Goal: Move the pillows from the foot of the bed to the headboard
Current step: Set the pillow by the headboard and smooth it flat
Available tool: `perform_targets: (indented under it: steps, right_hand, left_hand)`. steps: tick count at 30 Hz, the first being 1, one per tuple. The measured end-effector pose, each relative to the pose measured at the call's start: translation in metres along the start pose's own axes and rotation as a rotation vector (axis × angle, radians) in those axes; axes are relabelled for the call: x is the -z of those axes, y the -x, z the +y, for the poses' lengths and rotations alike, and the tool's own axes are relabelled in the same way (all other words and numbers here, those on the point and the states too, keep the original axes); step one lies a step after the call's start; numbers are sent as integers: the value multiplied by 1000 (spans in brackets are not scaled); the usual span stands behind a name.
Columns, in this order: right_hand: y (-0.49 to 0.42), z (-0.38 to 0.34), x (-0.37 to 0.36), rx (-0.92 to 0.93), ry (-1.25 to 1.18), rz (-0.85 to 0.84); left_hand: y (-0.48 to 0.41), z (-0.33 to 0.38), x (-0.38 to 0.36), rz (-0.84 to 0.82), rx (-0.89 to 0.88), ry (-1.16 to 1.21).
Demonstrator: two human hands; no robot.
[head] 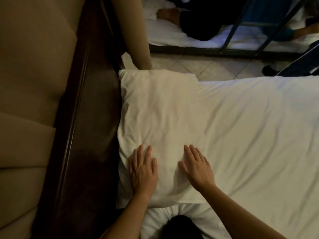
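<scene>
- Left hand lies flat on the pillow, fingers straight and together, palm down; grip open, nothing clasped.
- Right hand also flat on the pillow, fingers slightly spread, palm down; grip open, pressing only.
- Both hands sit on the near end of the pillow, apart from each other, with a creased dip of cloth between them.
- The pillow lies lengthwise along the headboard; its long edge, just outside the left hand, touches the dark wood rail.
- Beyond the fingertips the pillow runs on to its far end, which reaches the far corner of the bed.
- Outside the right hand the pillow's other long edge drops to flat white sheet, wide and open, lightly wrinkled.
- Behind the wrists the pillow's near edge overlaps a white bulge of bedding; whether that is a second pillow cannot be told.
- A dark rounded shape sits at the bottom edge between the forearms; what it is cannot be told.
- Past the rail, left of the left hand, tan padded panels rise as a wall; no room that way.
- Past the pillow's far end: a tan post or drape, then tiled floor.
- Across the floor stands another bed with a dark metal frame; someone's legs in dark clothing rest on it.
</scene>
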State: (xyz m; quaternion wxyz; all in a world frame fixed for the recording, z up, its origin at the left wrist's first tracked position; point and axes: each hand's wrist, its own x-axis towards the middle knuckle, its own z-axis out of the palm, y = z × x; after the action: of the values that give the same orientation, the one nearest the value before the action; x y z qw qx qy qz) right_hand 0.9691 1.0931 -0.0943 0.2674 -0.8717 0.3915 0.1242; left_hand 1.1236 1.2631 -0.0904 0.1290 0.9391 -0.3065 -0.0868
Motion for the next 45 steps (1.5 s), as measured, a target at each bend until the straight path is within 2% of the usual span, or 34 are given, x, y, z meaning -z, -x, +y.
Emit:
perform_targets:
  steps: [10,23,36,45]
  right_hand:
    - [23,10,54,-21,-41,26]
    - [64,96,107,75,-125,88]
    - [133,226,176,276,-70,44]
    - [152,225,183,410,65,-33]
  left_hand:
    - [-7,51,36,-112,-78,2]
    - [35,169,40,-170,-30,-61]
    - [155,311,24,-75,186,-10]
    - [199,317,24,-13,322,131]
